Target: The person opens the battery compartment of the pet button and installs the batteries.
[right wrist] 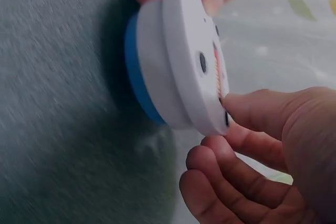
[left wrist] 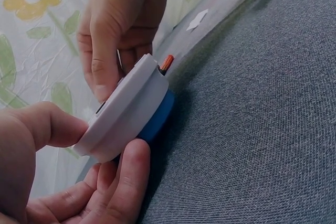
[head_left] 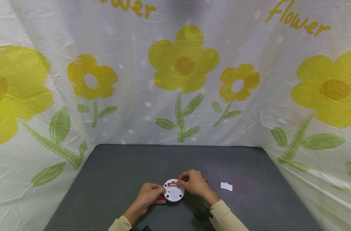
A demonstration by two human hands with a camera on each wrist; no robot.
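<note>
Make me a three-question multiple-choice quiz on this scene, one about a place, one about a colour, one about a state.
1. Where does the small white cover lie?
A. on the mat, right of the hands
B. under the device
C. on the left hand

2. What colour is the device's underside?
A. red
B. blue
C. green

3. How is the battery slot?
A. shut
B. open, a battery inside
C. open, empty

Answers: 1 A, the head view shows it alone on the grey mat; 2 B, both wrist views show a blue base; 3 B, the battery shows beside the right hand, while the left hand holds the rim.
</note>
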